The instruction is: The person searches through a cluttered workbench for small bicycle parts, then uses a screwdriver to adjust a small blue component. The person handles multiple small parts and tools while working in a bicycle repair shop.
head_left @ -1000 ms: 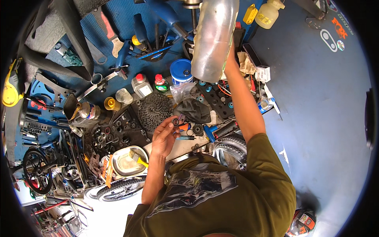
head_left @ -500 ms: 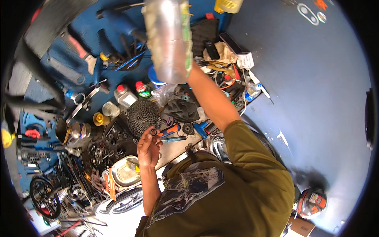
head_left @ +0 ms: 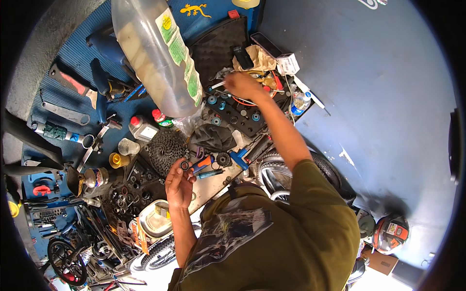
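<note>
Right hand (head_left: 244,87) has emerged, silver rod (head_left: 218,85) slanting leftward from it.

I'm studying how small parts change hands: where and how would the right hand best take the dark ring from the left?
Probably by its outer rim, on the right edge, coming from the person's right with a light pinch. The ring sits at the fingertips of the left hand, which covers its left side; its round right edge looks exposed.

workbench (head_left: 209,188) | sprocket cassette (head_left: 166,151) | dark cloth (head_left: 213,137) (crumpled) | yellow cup (head_left: 119,160) | blue T-handle tool (head_left: 239,159)
</note>
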Demonstrator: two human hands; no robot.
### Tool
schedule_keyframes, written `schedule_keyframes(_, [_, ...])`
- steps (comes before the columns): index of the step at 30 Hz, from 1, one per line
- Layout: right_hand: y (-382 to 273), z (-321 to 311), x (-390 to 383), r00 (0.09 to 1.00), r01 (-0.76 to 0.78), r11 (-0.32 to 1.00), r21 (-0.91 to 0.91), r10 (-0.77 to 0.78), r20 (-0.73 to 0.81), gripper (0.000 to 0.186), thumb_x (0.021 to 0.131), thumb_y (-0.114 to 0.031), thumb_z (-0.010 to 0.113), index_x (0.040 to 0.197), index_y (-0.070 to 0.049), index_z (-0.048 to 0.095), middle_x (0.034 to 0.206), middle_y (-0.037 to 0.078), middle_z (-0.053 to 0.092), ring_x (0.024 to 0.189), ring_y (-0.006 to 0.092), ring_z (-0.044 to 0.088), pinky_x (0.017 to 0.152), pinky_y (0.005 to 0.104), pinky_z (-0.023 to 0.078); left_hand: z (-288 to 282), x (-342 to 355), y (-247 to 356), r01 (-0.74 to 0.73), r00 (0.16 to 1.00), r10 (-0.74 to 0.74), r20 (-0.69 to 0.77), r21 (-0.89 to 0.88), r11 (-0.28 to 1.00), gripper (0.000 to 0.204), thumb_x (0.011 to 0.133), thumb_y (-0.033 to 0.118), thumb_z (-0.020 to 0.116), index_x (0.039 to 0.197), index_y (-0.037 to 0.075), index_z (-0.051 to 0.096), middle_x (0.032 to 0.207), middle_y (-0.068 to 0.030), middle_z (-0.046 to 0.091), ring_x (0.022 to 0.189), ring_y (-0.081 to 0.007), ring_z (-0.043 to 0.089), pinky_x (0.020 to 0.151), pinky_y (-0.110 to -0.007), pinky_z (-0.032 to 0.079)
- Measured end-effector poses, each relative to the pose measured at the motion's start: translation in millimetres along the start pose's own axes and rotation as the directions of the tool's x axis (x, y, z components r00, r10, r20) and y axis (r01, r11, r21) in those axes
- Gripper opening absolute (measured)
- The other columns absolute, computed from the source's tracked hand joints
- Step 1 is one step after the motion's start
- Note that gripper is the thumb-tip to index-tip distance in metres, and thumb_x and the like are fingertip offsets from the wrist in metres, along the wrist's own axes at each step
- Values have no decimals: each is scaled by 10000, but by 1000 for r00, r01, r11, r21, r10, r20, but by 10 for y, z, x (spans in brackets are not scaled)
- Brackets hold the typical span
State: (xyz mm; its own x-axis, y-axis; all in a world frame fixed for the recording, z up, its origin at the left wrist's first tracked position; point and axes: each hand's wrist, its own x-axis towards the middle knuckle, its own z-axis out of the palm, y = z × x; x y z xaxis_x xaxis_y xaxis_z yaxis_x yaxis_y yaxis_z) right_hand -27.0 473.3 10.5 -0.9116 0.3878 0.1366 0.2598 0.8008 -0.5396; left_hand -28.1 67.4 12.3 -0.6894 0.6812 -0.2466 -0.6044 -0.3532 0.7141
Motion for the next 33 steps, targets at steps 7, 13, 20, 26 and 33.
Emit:
schedule_keyframes(7, [1260, -268, -349, 996, -80, 995, -54, 82, 44, 368, 780, -34, 639, 1121, -140, 728, 1215, 129, 680, 1162, 306, 617, 1002, 406, 485, -2, 109, -93, 40, 999, -40, 8, -40, 998, 376, 958, 181, 658, 1297, 28, 603, 1123, -102, 680, 846, -140, 580, 720, -294, 455])
schedule_keyframes(13, [1300, -427, -553, 965, 15, 944, -330, 73, 250, 471, 780, -117, 736, 1225, -257, 674, 1161, 97, 601, 1189, 316, 558, 1016, 428, 467, 120, 230, -156, 65, 996, -63, 57, -33, 997, 370, 966, 166, 649, 1302, 20, 599, 1113, -109, 696, 841, -137, 593, 721, -299, 468])
schedule_keyframes(20, [1122, -564, -448, 896, -42, 930, -366, 197, 398, 557, 732, -211, 789, 1263, -261, 627, 1212, 107, 573, 1150, 328, 597, 975, 429, 496, 128, 304, -211, 97, 994, -95, 60, -29, 995, 359, 966, 161, 649, 1295, 26, 603, 1110, -102, 698, 854, -140, 597, 731, -304, 470])
schedule_keyframes(26, [911, -791, -158, 975, -28, 999, -37, 36, 217, 479, 773, -214, 765, 1221, -100, 642, 1095, 175, 679, 1056, 361, 646, 921, 423, 500, 93, 260, -184, 86, 996, -86, 17, -23, 996, 384, 956, 189, 663, 1299, 31, 594, 1114, -88, 682, 864, -144, 583, 733, -303, 459])
schedule_keyframes(33, [945, -318, 67, 985, -72, 981, -183, 41, -168, 332, 838, -254, 784, 1031, -54, 602, 1034, 173, 689, 1022, 379, 670, 837, 466, 522, 137, 345, -200, 94, 995, -93, 28, -15, 996, 378, 956, 192, 665, 1291, 29, 601, 1116, -90, 681, 860, -143, 583, 721, -301, 459])
